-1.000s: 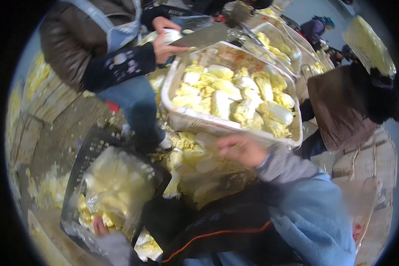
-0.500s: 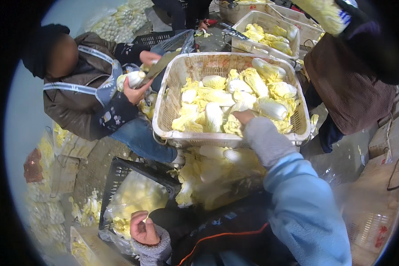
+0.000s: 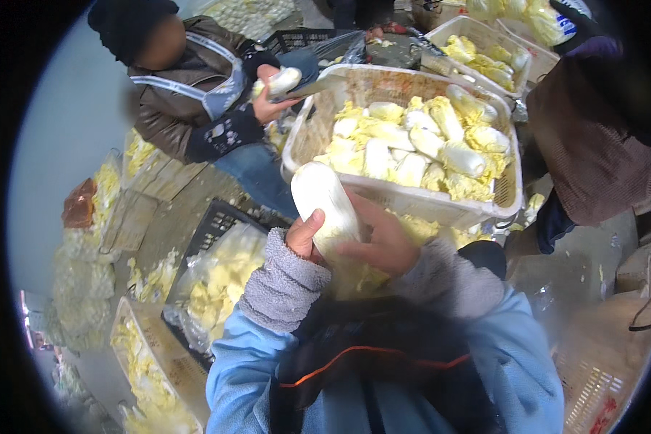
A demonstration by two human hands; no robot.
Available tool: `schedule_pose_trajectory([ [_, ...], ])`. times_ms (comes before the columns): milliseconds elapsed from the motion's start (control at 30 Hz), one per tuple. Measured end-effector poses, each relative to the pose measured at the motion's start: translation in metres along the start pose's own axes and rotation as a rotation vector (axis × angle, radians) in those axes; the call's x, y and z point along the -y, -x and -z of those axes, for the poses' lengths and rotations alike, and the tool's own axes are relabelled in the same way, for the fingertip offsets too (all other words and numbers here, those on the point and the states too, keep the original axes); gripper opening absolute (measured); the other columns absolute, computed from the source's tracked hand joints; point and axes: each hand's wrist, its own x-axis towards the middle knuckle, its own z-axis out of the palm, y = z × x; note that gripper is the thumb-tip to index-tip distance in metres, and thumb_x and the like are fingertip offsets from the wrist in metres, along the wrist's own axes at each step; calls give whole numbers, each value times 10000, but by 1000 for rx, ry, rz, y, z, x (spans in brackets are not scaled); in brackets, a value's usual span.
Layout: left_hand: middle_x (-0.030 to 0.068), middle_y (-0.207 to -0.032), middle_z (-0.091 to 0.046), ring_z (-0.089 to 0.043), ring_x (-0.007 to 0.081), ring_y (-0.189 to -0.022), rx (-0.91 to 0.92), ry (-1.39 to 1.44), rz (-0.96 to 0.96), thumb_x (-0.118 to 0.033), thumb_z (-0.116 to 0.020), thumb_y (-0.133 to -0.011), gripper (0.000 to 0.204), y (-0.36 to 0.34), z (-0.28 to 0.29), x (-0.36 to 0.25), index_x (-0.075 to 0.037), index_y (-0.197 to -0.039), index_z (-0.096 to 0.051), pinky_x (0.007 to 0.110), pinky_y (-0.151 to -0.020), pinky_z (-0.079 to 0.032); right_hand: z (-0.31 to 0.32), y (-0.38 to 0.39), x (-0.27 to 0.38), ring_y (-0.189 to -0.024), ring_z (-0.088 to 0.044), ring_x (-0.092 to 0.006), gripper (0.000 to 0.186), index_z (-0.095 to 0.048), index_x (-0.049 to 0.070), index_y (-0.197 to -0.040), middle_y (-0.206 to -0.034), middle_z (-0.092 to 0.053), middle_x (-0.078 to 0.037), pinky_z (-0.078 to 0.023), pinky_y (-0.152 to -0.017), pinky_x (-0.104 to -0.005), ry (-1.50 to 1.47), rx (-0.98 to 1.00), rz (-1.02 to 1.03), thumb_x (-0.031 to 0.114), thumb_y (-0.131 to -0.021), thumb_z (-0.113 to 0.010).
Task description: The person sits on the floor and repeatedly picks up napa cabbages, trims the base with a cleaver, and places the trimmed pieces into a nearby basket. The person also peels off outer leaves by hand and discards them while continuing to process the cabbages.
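A pale napa cabbage (image 3: 318, 192) is held up in front of me between both hands, its white base end up and away from me. My left hand (image 3: 307, 237) is closed round its left side, thumb lying across the front. On the other side, my right hand (image 3: 387, 235) is wrapped against the cabbage's right flank and lower part. Just beyond stands a large white plastic crate (image 3: 412, 189) with several yellow and white napa cabbages (image 3: 423, 137) in it.
At the left a person (image 3: 195, 87) sits holding a cabbage and a knife. Another person (image 3: 593, 145) is at the right. A black crate (image 3: 202, 239) lined with plastic holds yellow leaves, beside a pale crate (image 3: 134, 318). Another cabbage crate (image 3: 477, 58) stands farther back.
My right hand has come back from the large crate and now holds a cabbage. My left hand has risen from the lower left to hold it too. The view has shifted.
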Motion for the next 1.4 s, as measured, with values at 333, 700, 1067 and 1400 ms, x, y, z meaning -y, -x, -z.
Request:
schedule_pose_trajectory([
  [333, 178, -1206, -486, -499, 287, -1102, 251, -228, -119, -247, -697, -712, 742, 46, -22, -17, 40, -1283, -321, 395, -955, -381, 7, 10, 43, -874, -541, -159, 724, -435, -5, -1215, -988, -544, -128, -475, -674, -283, -52, 21, -84, 262, -628, -764],
  [700, 194, -1167, -505, -515, 285, -1067, 418, -122, 69, -252, -686, -595, 814, 70, -29, -23, 33, -1276, -344, 382, -883, -439, 41, 13, 13, -651, -600, -226, 367, -568, 78, -1066, -733, -613, -86, -481, -566, -307, 713, -257, 388, 149, -707, -592],
  [1067, 117, -1005, -601, -587, 175, -868, -174, -455, -200, -158, -640, -786, 407, 52, -47, -2, 58, -1107, -514, 304, -781, -465, -3, 24, 21, -1153, -405, -214, 797, -257, -24, -1329, -1239, -428, -151, -312, -980, -345, -243, 148, -13, 205, -699, -688],
  [1400, 79, -715, -605, -531, 97, -554, -284, -763, -74, -11, -560, -719, 428, 41, -36, -28, 69, -1124, -446, 240, -536, -434, 23, 28, 24, -1050, -473, -181, 766, -340, -10, -1284, -1149, -489, -102, -391, -893, -316, -740, 157, -346, 279, -670, -696],
])
